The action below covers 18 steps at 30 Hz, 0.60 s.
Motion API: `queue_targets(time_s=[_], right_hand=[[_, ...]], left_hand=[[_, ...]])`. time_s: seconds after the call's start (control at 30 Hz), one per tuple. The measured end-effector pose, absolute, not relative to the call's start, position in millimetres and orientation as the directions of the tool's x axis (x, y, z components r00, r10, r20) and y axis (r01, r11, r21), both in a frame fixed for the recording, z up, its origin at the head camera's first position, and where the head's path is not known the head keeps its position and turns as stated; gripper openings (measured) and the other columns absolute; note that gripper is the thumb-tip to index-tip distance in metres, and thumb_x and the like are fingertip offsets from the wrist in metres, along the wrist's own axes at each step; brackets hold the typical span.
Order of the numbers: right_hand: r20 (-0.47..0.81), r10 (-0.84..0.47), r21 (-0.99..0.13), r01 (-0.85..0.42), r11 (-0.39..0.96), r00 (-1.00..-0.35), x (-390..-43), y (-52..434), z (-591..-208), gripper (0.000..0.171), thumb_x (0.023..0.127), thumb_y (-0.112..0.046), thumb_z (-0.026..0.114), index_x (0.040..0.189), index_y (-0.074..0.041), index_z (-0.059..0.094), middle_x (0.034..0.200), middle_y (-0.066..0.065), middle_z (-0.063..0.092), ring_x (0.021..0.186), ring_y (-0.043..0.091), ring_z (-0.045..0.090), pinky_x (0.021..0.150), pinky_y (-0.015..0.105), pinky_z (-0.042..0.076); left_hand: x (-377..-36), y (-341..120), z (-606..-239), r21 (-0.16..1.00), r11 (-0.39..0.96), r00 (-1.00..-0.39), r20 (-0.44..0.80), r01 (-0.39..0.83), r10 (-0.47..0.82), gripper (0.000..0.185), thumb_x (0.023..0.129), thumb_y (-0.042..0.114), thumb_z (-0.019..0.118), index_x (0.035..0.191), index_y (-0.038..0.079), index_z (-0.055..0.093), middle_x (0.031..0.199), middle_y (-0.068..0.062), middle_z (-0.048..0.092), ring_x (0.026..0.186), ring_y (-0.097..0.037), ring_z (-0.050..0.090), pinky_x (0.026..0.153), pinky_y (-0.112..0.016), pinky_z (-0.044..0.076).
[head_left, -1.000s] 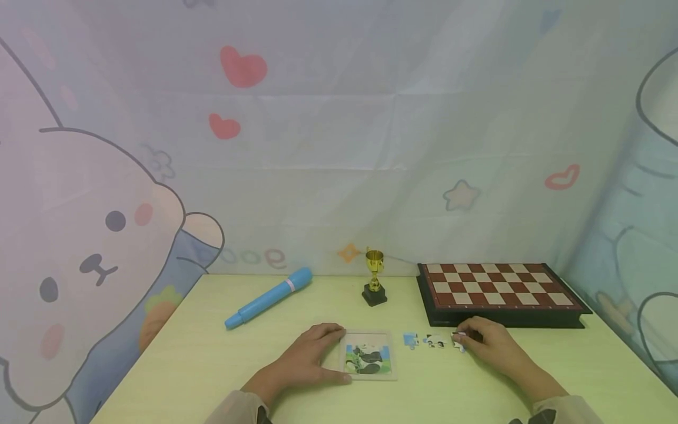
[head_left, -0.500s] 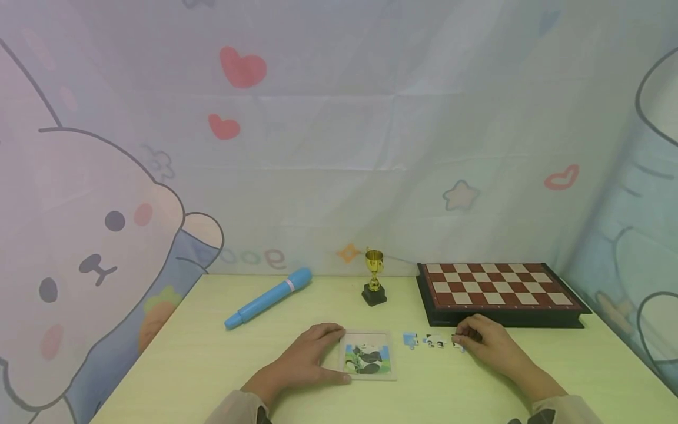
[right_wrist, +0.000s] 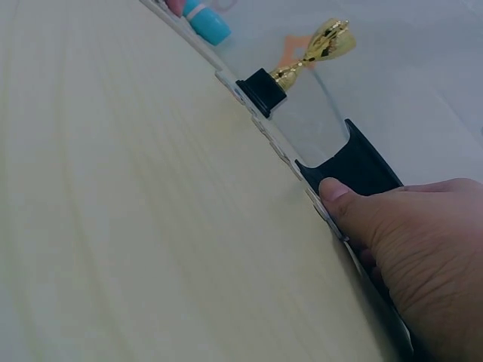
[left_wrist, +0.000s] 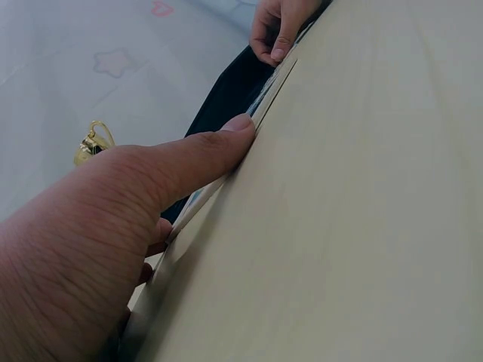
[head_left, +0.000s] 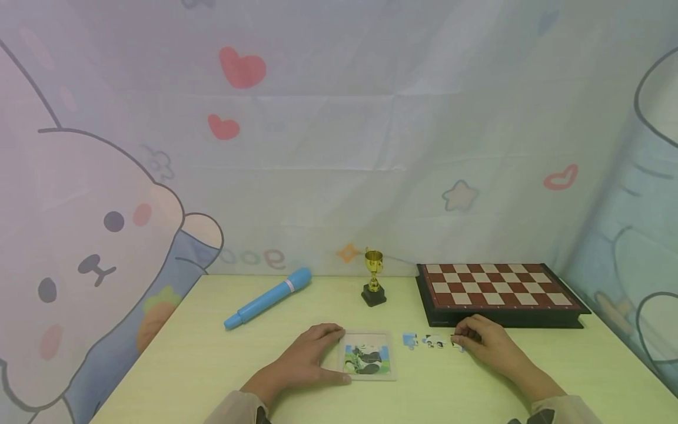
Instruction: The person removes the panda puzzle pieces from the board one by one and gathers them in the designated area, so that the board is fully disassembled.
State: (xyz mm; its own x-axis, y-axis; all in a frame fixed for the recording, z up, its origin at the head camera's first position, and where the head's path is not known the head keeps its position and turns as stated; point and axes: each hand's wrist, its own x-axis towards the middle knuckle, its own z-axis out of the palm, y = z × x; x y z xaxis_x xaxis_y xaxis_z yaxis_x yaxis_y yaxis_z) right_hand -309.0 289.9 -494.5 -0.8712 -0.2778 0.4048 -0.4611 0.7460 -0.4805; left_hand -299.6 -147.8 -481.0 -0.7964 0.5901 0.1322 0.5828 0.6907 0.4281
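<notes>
Puzzle tray [head_left: 393, 353], panda picture: left hand [head_left: 307, 359] lies flat, steadying edge. Right hand [head_left: 489, 344] seemingly pinches loose piece [head_left: 458, 342].

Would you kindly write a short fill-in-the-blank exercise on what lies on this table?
1. The left hand rests on the puzzle tray, whose picture shows a ____.
2. The right hand pinches a loose puzzle ____ just in front of the chessboard.
3. The small trophy stands between the chessboard and the ____ pen.

Missing words: panda; piece; blue
</notes>
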Motion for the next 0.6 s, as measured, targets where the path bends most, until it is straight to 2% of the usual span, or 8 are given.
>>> queue_targets(time_s=[0.4, 0.6], right_hand=[[0.389, -0.254, -0.462, -0.427, 0.777, -0.885, -310.5, 289.6, -496.4, 0.012, 0.094, -0.037, 0.072, 0.098, -0.026, 0.068, 0.089, -0.015, 0.056, 0.079, 0.003, 0.052, 0.068, 0.023, 0.05], [0.442, -0.255, -0.446, -0.457, 0.769, -0.86, -308.6, 285.7, -496.2, 0.006, 0.095, -0.032, 0.071, 0.099, -0.028, 0.068, 0.092, -0.018, 0.059, 0.081, 0.002, 0.054, 0.07, 0.024, 0.052]], left_hand=[[-299.8, -147.3, -481.7, 0.422, 0.701, -0.803, 0.127, 0.575, 0.582, 0.1, 0.079, 0.081, 0.06, 0.155, 0.02, 0.04, 0.158, 0.004, 0.035, 0.146, -0.023, 0.03, 0.118, -0.054, 0.028], [-299.0, -147.6, -481.0, 0.436, 0.695, -0.803, 0.127, 0.572, 0.582, 0.099, 0.079, 0.08, 0.061, 0.155, 0.02, 0.041, 0.157, 0.006, 0.035, 0.146, -0.023, 0.031, 0.118, -0.054, 0.028]])
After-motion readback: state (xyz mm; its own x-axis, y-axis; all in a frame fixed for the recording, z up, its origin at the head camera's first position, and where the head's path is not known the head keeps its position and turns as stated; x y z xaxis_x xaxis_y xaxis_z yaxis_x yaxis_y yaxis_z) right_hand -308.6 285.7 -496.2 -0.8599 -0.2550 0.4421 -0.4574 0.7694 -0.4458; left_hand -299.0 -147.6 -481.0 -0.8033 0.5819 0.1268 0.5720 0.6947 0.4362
